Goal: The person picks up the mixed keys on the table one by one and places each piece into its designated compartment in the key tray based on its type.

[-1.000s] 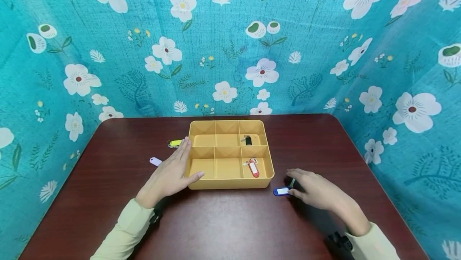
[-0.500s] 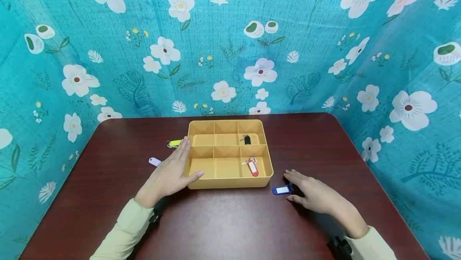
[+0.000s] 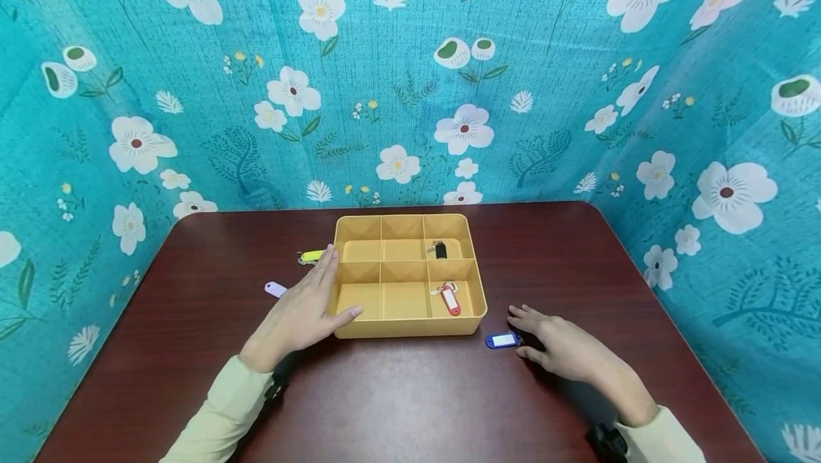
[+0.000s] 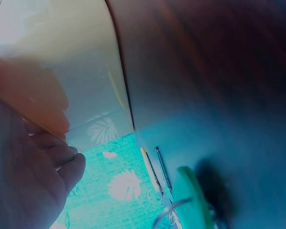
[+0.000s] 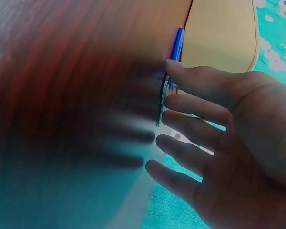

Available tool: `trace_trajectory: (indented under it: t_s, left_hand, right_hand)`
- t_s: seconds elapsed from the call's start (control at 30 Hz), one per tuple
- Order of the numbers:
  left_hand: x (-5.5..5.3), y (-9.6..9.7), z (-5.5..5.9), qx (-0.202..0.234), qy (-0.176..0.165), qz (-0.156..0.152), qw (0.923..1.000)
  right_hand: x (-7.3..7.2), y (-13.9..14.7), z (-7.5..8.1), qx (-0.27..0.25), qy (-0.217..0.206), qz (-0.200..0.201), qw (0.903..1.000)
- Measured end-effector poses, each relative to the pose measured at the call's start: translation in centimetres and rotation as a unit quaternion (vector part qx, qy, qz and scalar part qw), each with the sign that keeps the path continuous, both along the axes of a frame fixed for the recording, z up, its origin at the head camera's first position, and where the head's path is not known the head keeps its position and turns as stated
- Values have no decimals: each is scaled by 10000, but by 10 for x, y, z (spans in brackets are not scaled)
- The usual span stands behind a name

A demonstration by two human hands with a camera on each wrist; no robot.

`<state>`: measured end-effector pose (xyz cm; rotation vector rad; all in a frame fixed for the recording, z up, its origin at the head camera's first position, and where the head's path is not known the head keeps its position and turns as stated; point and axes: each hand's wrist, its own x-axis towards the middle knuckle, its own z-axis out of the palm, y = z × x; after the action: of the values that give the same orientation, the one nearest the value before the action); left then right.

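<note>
Blue key tag (image 3: 503, 340) lies flat on the worktop (image 3: 410, 399), just off the near right corner of the tray (image 3: 410, 328) and apart from it. Right hand (image 3: 564, 343) much the nearer; left hand (image 3: 301, 317) is across at the tray's left side, straight-fingered, resting against the rim.

From the right hand, the tag sits to the left, just past the tips. Long axis runs roughly side to side, close to parallel with the tray's front wall, ring end toward the hand. Keys (image 5: 161, 98) trail from that end into the gap between thumb (image 5: 200, 81) and fingertips.

Right fingers (image 5: 186, 155) extended and spread, gripping nothing. Thumb tip overlaps the tag's keyed end in the wrist view; contact cannot be told. My reading: a pinch at the ring end calls for little reach, mostly thumb closing toward the index finger.

Tag itself: deep blue frame, rounded outer end with a small hole, white label window face up, any writing too small to read. Edge-on, slim and stiff-looking. Keys dark, metallic, thin; number uncertain.
</note>
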<state>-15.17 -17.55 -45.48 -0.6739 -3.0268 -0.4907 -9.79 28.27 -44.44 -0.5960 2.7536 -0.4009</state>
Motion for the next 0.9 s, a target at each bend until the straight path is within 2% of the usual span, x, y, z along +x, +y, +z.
trace_trajectory:
  t_s: [0.4,0.7,0.9]
  left_hand:
    - [0,-2,0,-33,37,5,10000]
    - [1,-2,-1,24,-123,88,9999]
    - [0,-1,-1,25,-73,-3,10000]
  right_hand:
    - [-2,-1,0,-60,52,57,10000]
    - [-3,1,-4,3,273,159,9995]
    - [-4,0,-2,53,313,123,9994]
